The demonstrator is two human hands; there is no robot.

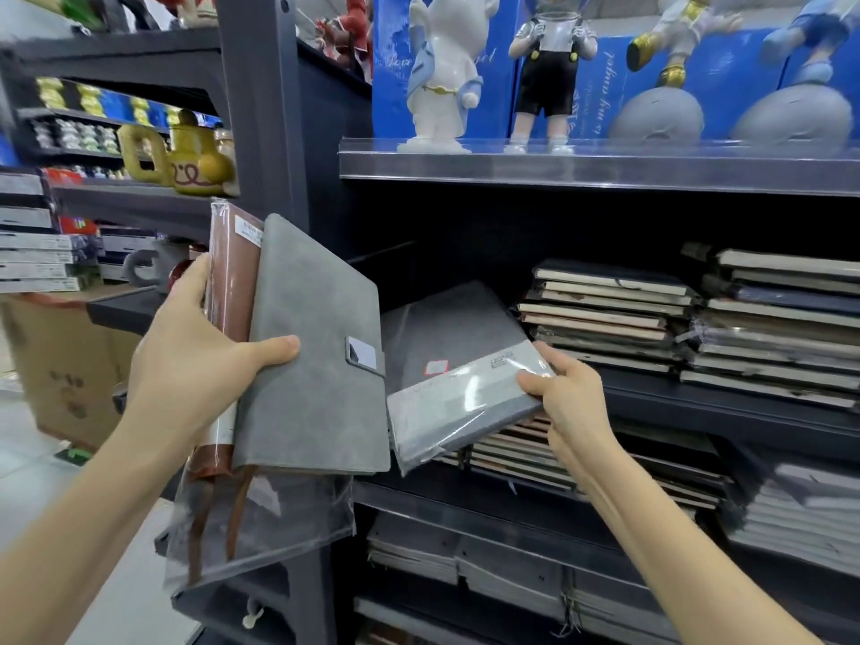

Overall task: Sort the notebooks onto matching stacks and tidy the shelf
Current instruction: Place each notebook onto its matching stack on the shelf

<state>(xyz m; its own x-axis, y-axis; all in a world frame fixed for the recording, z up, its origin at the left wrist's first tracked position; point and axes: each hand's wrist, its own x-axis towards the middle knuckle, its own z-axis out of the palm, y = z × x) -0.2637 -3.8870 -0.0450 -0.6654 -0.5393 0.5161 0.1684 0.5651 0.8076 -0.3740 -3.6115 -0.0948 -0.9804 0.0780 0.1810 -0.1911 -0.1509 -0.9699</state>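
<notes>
My left hand [195,351] grips two notebooks upright in front of the shelf post: a grey suede notebook [316,365] with a clasp tab, and behind it a brown notebook [230,281] in clear plastic wrap. My right hand [563,393] pinches the lower right corner of a grey wrapped notebook [446,360] with a pale band, which sticks out tilted from the middle shelf. To its right on that shelf sit two stacks of dark notebooks [614,314], the taller stack [782,328] at the far right.
The shelf above [581,167] carries white figurines [442,76] and blue boxes. Lower shelves hold more notebook stacks [549,463]. A dark upright post [265,109] stands at left, with a cardboard box [70,360] on the floor beyond it.
</notes>
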